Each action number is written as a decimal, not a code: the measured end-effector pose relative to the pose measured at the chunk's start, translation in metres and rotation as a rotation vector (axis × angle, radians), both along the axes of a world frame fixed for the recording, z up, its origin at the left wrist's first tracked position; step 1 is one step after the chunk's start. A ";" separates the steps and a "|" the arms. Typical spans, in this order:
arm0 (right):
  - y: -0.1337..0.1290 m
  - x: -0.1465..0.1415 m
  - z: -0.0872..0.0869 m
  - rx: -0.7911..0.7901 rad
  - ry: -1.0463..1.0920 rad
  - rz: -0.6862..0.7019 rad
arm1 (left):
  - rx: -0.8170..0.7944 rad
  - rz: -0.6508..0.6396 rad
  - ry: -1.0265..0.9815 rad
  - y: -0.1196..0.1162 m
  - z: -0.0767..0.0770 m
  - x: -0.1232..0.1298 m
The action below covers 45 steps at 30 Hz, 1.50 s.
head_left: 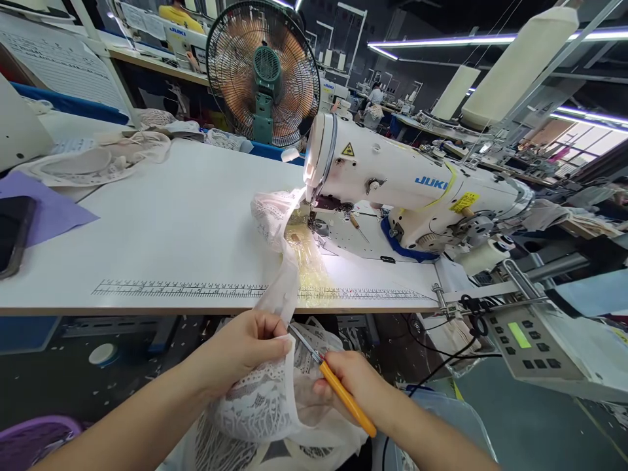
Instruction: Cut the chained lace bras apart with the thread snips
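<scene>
My left hand (252, 343) pinches the white fabric edge of a lace bra (260, 405) just below the table's front edge. The garment hangs over my lap, and its pale strap-like band (279, 288) runs up over the table to a lace cup (269, 212) beside the sewing machine needle. In my right hand (350, 379) is an orange-handled tool (346, 398) with a slim metal tip. That tip reaches the fabric beside my left thumb; whether it is a blade or a hook I cannot make out.
A white JUKI sewing machine (383, 163) stands on the white table (196, 229), which has a printed ruler (196, 288) along its front. Behind is a fan (265, 72). To the left lie a phone (14, 232), purple paper (53, 209) and lace pieces (103, 160). A control box (534, 340) hangs right.
</scene>
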State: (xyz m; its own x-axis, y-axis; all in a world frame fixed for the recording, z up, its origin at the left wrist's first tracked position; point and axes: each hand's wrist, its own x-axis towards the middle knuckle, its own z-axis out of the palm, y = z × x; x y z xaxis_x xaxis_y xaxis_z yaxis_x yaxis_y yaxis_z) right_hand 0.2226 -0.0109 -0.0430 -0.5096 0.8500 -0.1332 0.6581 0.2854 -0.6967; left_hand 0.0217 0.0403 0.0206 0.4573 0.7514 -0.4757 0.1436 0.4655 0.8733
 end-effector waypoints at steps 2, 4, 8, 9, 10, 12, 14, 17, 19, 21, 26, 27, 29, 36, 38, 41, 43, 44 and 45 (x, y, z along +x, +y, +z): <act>0.000 0.000 -0.002 -0.003 0.050 -0.089 | 0.049 0.000 0.014 -0.002 0.000 -0.003; 0.001 -0.001 0.004 -0.001 0.138 -0.186 | 0.099 0.016 0.017 -0.005 0.000 -0.007; -0.003 -0.013 0.019 0.046 0.355 -0.209 | 0.160 0.111 -0.001 -0.012 -0.003 -0.016; -0.006 -0.017 0.019 0.065 0.397 -0.184 | 0.164 0.153 -0.011 -0.015 -0.004 -0.018; -0.008 -0.022 0.016 0.093 0.424 -0.157 | 0.162 0.202 -0.026 -0.017 -0.006 -0.020; -0.014 -0.032 0.005 0.172 0.410 -0.126 | 0.146 0.318 -0.058 -0.020 -0.008 -0.024; -0.018 -0.039 -0.008 0.273 0.350 -0.116 | 0.136 0.425 -0.081 -0.024 -0.011 -0.029; -0.021 -0.043 -0.022 0.361 0.270 -0.125 | 0.130 0.529 -0.082 -0.029 -0.014 -0.035; -0.022 -0.041 -0.023 0.337 0.267 -0.128 | 0.124 0.588 -0.073 -0.032 -0.013 -0.037; -0.023 -0.037 -0.019 0.273 0.323 -0.137 | 0.115 0.650 -0.063 -0.035 -0.009 -0.038; -0.026 -0.028 -0.003 0.137 0.410 -0.214 | 0.118 0.834 -0.006 -0.040 0.003 -0.040; -0.026 -0.026 0.000 0.114 0.402 -0.230 | 0.120 0.857 0.002 -0.040 0.004 -0.041; -0.027 -0.022 0.003 0.077 0.388 -0.255 | 0.115 0.886 0.016 -0.041 0.007 -0.044; -0.028 -0.008 0.006 0.061 0.320 -0.257 | 0.132 0.981 0.108 -0.045 0.023 -0.044; -0.030 -0.003 0.007 0.059 0.276 -0.253 | 0.137 0.988 0.120 -0.048 0.024 -0.050; -0.035 0.004 0.012 0.053 0.216 -0.226 | 0.119 0.979 0.144 -0.054 0.019 -0.071; -0.040 0.006 0.015 0.023 0.203 -0.188 | 0.053 0.970 0.159 -0.059 0.013 -0.086; -0.042 0.007 0.016 0.004 0.209 -0.166 | 0.014 0.968 0.164 -0.060 0.010 -0.092; -0.043 0.007 0.016 -0.011 0.218 -0.145 | -0.019 0.969 0.163 -0.061 0.006 -0.097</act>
